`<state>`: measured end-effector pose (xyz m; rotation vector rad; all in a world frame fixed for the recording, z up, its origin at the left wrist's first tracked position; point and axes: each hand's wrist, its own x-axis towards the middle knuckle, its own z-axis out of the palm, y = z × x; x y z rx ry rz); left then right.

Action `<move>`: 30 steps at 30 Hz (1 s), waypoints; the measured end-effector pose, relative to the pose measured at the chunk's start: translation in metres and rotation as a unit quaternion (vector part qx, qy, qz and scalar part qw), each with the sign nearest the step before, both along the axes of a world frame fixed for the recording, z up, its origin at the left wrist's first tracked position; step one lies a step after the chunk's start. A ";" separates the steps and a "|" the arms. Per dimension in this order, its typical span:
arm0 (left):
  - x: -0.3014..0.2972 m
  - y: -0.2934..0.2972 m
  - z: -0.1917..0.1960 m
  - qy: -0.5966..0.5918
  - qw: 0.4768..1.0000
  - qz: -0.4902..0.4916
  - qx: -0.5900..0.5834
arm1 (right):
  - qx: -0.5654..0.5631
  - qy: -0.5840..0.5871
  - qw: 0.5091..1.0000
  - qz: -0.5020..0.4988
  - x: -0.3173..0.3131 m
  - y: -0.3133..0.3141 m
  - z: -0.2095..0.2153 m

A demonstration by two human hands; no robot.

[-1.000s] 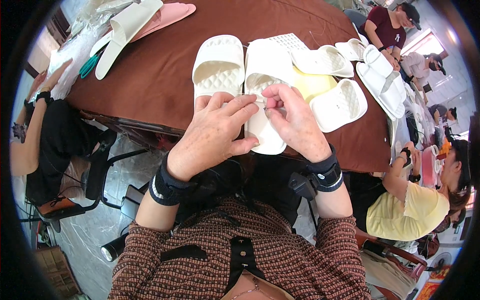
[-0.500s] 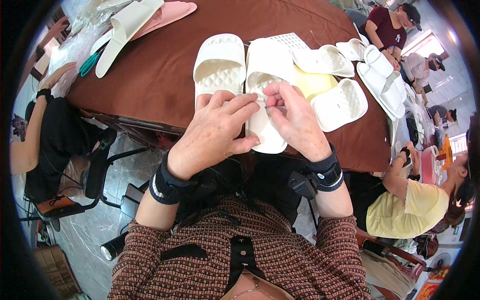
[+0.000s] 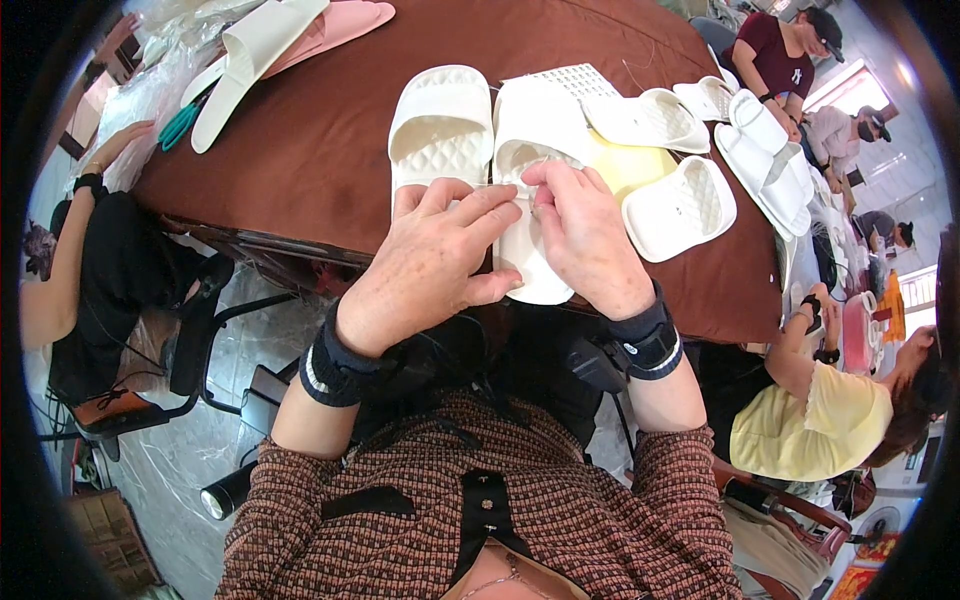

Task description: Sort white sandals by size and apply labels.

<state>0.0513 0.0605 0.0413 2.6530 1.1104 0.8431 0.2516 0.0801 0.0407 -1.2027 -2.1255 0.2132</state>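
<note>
A white slipper (image 3: 535, 262) lies at the table's front edge, its broad strap facing away from me. Over its left side rests my left hand (image 3: 435, 255), fingers stretched out and thumb apart near the slipper's heel. My right hand (image 3: 585, 230) is closed in a pinch beside the strap opening, close to my left fingertips. Whatever sits in that pinch is too small to name. To the left is a second white slipper (image 3: 440, 110) with a quilted footbed, partly covered by my left hand.
Right of my hands lie a yellow sheet (image 3: 632, 165), a white sheet with rows of small dots (image 3: 575, 78) and several more white slippers (image 3: 690, 210). White and pink slippers (image 3: 265, 45) and a teal-handled tool (image 3: 180, 127) are at far left. Co-workers sit on both sides.
My right hand has shifted slightly up and left, its pinch now nearer the strap opening. The small dark thing at its fingertips no longer shows. My left hand stays put.
</note>
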 end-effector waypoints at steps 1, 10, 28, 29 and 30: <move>0.000 0.000 0.000 0.001 1.000 0.000 0.001 | 0.019 -0.013 1.000 -0.001 0.000 0.001 -0.002; 0.001 0.000 -0.001 0.001 1.000 0.002 0.004 | 0.063 -0.034 0.997 0.000 -0.002 0.000 -0.006; 0.000 0.001 -0.001 0.005 1.000 0.000 0.003 | 0.036 -0.018 0.999 0.007 0.001 -0.002 0.000; 0.000 0.001 -0.002 0.005 1.000 0.000 0.003 | 0.060 -0.045 0.997 0.003 0.000 -0.001 -0.001; 0.000 0.001 -0.002 0.001 1.000 -0.001 0.006 | 0.060 -0.045 0.997 0.003 -0.001 -0.001 -0.002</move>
